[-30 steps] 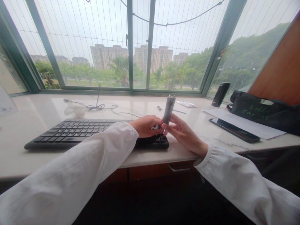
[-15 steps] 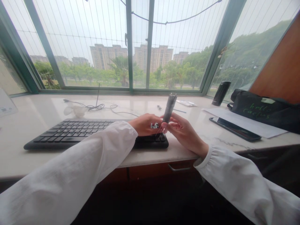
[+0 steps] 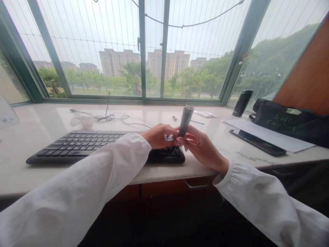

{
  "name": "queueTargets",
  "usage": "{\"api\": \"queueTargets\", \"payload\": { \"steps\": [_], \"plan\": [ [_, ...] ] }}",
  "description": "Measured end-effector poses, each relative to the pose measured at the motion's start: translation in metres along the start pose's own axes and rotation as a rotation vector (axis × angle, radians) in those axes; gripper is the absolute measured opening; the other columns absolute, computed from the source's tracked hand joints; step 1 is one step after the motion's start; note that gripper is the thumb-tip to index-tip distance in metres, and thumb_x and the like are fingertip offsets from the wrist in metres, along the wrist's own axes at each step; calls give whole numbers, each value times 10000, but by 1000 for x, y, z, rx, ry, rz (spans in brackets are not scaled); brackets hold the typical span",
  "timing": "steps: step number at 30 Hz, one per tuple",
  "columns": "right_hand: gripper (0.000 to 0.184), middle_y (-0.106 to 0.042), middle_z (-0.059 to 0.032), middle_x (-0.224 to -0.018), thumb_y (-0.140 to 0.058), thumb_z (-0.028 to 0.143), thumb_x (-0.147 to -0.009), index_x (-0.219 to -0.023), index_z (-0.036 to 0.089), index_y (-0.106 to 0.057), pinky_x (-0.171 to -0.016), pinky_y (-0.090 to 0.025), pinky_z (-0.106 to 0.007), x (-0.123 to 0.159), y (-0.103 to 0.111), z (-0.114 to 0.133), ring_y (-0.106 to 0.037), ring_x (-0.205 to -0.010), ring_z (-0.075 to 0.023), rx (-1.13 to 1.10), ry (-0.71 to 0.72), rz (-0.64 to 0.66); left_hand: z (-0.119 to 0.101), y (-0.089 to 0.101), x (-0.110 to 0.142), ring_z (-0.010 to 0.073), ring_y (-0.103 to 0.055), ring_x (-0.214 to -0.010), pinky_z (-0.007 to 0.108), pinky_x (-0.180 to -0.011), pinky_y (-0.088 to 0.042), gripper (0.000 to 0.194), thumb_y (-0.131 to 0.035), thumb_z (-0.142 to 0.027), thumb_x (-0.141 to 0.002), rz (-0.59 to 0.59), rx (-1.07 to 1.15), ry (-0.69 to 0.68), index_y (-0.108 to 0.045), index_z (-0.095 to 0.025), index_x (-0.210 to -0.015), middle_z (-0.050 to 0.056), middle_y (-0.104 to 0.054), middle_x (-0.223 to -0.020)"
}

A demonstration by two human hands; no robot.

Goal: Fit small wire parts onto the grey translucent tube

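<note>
1. Stretching across the back, the window point(image 3: 105, 61) stands behind the table point(image 3: 205, 161), whose pale top bears the things below.
2. The black keyboard point(image 3: 84, 144) lies lengthwise from left to right; its right end sits beneath the left hand point(image 3: 159, 136) and the dark stick, partly hidden by that hand.
3. On the right, the black bag point(image 3: 285, 118) lies behind and partly over the white paper point(image 3: 272, 135); the phone point(image 3: 258, 141) lies slantwise at the paper's near edge.
4. The right hand point(image 3: 202, 144) pinches the dark stick point(image 3: 185, 121) near its lower end, between thumb and fingers. The left hand is curled, fingertips beside that same end; whether they grip it, I cannot tell.
5. The dark stick is above the keyboard's right end. Its long axis runs mostly upright, the top tilted slightly right, with small metallic bits there.
6. The black cylinder point(image 3: 242, 103) leans beside the bag.
7. Behind the keyboard, the cable point(image 3: 105, 117) lies loosely coiled.
8. Thin wires point(image 3: 175, 148) hang below the stick, over the keys.
</note>
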State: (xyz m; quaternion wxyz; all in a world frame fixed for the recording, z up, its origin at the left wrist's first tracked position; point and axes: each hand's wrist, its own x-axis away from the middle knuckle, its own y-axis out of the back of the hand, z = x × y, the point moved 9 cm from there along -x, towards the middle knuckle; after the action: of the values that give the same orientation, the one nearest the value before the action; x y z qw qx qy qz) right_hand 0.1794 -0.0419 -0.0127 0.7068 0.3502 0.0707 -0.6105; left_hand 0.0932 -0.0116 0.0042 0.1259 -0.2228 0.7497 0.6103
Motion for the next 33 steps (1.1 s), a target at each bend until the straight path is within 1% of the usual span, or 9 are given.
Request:
{"api": "queueTargets", "payload": {
  "steps": [4,10,14,18,20,22,24,29,33],
  "plan": [
    [280,-618,3,-801,-654,393,-875,-1093,226,-601,-598,-494,-254,0,0,2,-605,-699,-136,16,8,-14,0,-1,0,119,-614,-771,187,-722,-435,226,-576,-352,-906,2,10,9,-727,-184,-920,34,-692,-859],
    [314,-592,8,-789,-656,405,-870,-1126,233,-596,-535,-469,-235,-1,0,2,-585,-667,-128,-5,12,-18,2,-4,0,115,-609,-768,185,-724,-426,220,-569,-334,-908,19,23,25,-720,-175,-924,31,-693,-867],
    [293,-593,19,-770,-657,413,-868,-1088,228,-601,-543,-464,-231,-1,2,0,-568,-623,-109,-1,-7,-33,4,-7,-1,96,-583,-714,170,-687,-414,211,-573,-319,-898,22,15,51,-716,-167,-927,19,-675,-831],
    [336,-577,26,-734,-658,441,-858,-1116,231,-606,-511,-465,-233,-1,3,-2,-563,-603,-115,-18,-12,-46,2,-8,-1,76,-544,-645,168,-676,-406,220,-569,-327,-905,22,41,59,-722,-169,-919,-3,-655,-777],
    [341,-590,19,-762,-661,440,-855,-1120,233,-608,-526,-485,-243,-2,3,-2,-580,-624,-123,-33,-5,-43,2,-7,-1,80,-555,-663,173,-691,-409,215,-574,-324,-903,27,57,82,-727,-173,-915,-7,-666,-787],
    [330,-618,1,-836,-657,433,-859,-1115,232,-604,-554,-506,-256,-2,3,-2,-598,-656,-129,-39,0,-41,5,-5,-1,90,-569,-696,181,-704,-413,199,-584,-310,-895,35,39,140,-730,-175,-907,-7,-675,-794],
    [321,-630,-4,-836,-628,425,-883,-1135,230,-592,-582,-520,-269,-3,1,-3,-613,-684,-139,-40,-5,-27,8,-5,-1,95,-572,-716,187,-712,-414,181,-588,-289,-887,45,19,177,-729,-175,-897,-8,-677,-790],
    [323,-613,2,-780,-546,398,-937,-1204,217,-561,-626,-548,-299,-5,-2,-3,-630,-707,-153,-64,-20,2,13,-3,0,81,-513,-633,188,-640,-390,216,-617,-348,-868,37,11,203,-716,-162,-819,-7,-657,-736],
    [267,-619,1,-784,-549,393,-933,-1127,210,-552,-641,-564,-312,-5,-2,-6,-650,-722,-164,-83,-44,-7,13,-2,0,76,-488,-629,188,-631,-383,190,-624,-327,-861,46,31,186,-723,-170,-820,-4,-648,-766]
  ]
}}
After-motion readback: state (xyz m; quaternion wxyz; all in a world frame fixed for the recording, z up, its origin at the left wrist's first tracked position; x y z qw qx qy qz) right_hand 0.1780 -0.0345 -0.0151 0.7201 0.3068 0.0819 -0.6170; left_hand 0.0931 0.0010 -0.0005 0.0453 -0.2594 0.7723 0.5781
